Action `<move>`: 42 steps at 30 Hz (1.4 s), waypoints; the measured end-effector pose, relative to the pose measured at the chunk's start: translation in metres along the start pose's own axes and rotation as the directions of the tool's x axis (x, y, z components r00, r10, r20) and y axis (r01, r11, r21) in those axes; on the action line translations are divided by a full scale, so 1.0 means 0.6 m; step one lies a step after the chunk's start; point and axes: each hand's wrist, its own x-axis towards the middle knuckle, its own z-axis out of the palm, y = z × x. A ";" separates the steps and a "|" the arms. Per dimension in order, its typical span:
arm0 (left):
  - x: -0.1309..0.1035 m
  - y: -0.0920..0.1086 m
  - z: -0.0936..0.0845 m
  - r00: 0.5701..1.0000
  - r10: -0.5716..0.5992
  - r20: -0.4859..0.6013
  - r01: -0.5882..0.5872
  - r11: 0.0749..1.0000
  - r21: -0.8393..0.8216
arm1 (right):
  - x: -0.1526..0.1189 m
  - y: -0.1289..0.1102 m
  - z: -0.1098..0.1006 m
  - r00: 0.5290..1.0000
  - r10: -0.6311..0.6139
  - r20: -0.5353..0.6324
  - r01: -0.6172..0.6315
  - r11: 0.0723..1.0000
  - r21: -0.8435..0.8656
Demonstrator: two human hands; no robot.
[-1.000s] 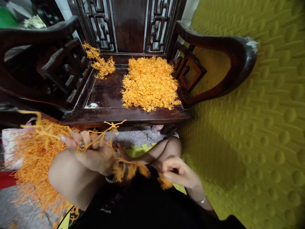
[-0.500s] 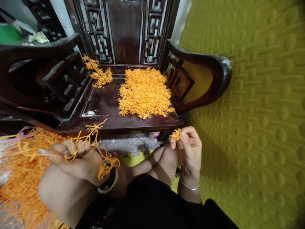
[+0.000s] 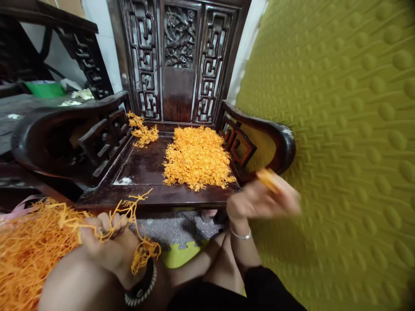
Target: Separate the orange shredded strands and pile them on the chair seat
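My bare right hand (image 3: 259, 203) has swung beside the curved dark-wood armrest (image 3: 286, 149), pinching a blurred orange piece (image 3: 268, 179), well apart from the thin, branching orange strands (image 3: 142, 254) my left hand (image 3: 112, 250) grasps.

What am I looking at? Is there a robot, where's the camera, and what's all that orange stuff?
No robot here, just a person with two bare hands. One camera, worn on the person's head, takes every picture, looking forward and down.

In front is a dark wooden chair. On its seat, a big patch of orange, curly bits lies toward the right, and a smaller orange clump sits at the back left. A loose orange heap is at the lower left, beside a knee.

The left hand holds thin, branching orange strands. The right hand is blurred; there's orange on it, too smeared to make out.
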 end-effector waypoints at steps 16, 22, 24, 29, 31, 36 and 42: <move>-0.005 -0.012 0.006 0.996 0.024 0.090 -0.020 0.999 -0.047 | -0.013 0.084 0.010 0.975 -0.126 0.182 0.168 0.957 -0.237; -0.031 -0.026 0.025 0.952 -0.158 0.264 0.231 0.934 -0.273 | -0.093 0.034 0.013 0.679 -0.005 0.734 0.052 0.998 -0.041; -0.040 -0.035 0.030 0.948 -0.187 0.258 0.269 0.904 -0.333 | -0.114 0.029 0.009 0.580 -0.034 0.814 0.027 0.999 0.022; -0.060 -0.054 0.038 0.951 -0.204 0.232 0.283 0.876 -0.390 | -0.149 0.036 0.003 0.542 -0.032 0.840 -0.037 0.997 0.062; -0.067 -0.054 0.040 0.938 -0.221 0.266 0.300 0.903 -0.308 | -0.161 0.041 0.007 0.607 0.025 0.795 -0.071 0.997 0.023; -0.072 -0.042 0.037 0.820 -0.311 0.482 0.316 0.946 0.072 | -0.167 0.046 0.017 0.621 0.207 0.756 -0.335 0.942 0.017; -0.022 -0.054 0.001 0.725 -0.354 0.591 0.072 0.892 0.446 | -0.136 0.024 -0.002 0.528 0.290 0.798 -0.730 0.636 0.252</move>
